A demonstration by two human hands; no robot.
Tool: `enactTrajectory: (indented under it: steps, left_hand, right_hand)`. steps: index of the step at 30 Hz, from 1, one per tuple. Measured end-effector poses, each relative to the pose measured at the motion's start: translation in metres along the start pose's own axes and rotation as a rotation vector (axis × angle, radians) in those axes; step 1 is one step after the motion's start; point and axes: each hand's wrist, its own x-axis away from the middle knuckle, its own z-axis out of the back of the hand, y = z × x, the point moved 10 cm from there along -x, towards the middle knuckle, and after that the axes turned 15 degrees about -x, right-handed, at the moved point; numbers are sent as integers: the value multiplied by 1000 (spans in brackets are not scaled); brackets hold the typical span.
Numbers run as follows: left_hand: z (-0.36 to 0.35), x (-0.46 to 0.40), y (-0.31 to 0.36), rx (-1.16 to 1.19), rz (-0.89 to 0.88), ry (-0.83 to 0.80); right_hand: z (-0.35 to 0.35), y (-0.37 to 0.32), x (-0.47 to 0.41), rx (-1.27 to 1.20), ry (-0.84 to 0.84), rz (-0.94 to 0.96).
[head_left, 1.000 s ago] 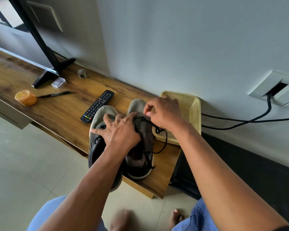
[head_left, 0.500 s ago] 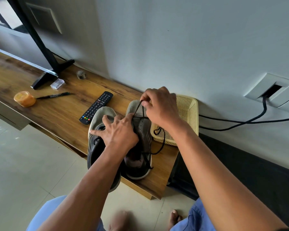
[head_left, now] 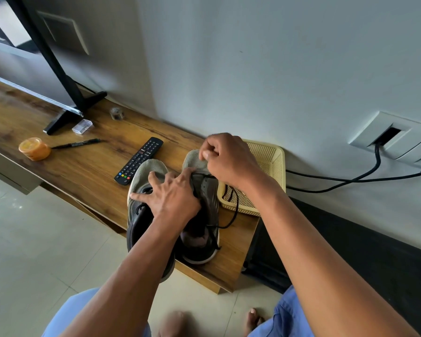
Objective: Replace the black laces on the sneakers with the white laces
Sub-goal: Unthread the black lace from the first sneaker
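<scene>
**Black lace removal, right-hand sneaker — in progress**

Head view:
- Two grey sneakers (head_left: 153, 190) side by side at end of wooden TV bench (head_left: 83, 171), toes toward wall, heels toward bench edge and overhanging it; long axes roughly parallel, running front to back.
- Left hand (head_left: 173, 198): fingers spread, pressing down across both uppers, clamped on nothing.
- Right hand (head_left: 229, 159): curled above toe of right-hand sneaker (head_left: 212, 203), thumb and forefinger seemingly pinching black lace (head_left: 233, 210); exact contact hidden.
- Slack lace looped over edge of cream mesh basket (head_left: 270, 166) just beside shoe.
- White laces: not visible.

Handling advice, as judgement: draw lace straight out along eyelet line, one crossing at a time; hold upper steady with left palm; feed slack to avoid snagging at basket mesh.
</scene>
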Motion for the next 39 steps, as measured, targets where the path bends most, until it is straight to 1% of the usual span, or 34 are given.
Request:
enactTrajectory:
  steps: [3, 5, 7, 10, 14, 23, 30, 32, 34, 37, 38, 39]
  left_hand:
    - [-1, 0, 0, 0, -1, -3]
    - [-1, 0, 0, -4, -1, -10]
    - [-2, 0, -1, -1, -1, -18]
    - [-1, 1, -1, 15, -13, -10]
    - [0, 1, -1, 15, -15, 11]
    - [1, 0, -2, 27, -15, 16]
    - [1, 1, -2, 29, -12, 20]
    - [1, 0, -2, 33, -7, 20]
    - [1, 0, -2, 31, -5, 15]
    - [0, 1, -1, 23, -9, -4]
    - [0, 1, -1, 23, -9, -6]
    - [0, 1, -1, 23, -9, -5]
  right_hand:
    - [1, -9, -1, -45, 18, 35]
    - [-1, -3, -3, -123, 2, 18]
    - [-1, 10, -4, -129, 5, 4]
    - [-1, 31, -5, 45, 11, -14]
    - [-13, 44, 1, 295, -54, -49]
    - [-28, 45, -2, 385, -57, -17]
    - [-23, 36, -3, 388, 30, 41]
    - [-13, 21, -4, 377, 55, 93]
    - [8, -5, -4, 358, 142, 192]
    - [46, -39, 0, 244, 322, 329]
    - [51, -43, 1, 192, 330, 353]
    - [51, -41, 1, 140, 300, 352]
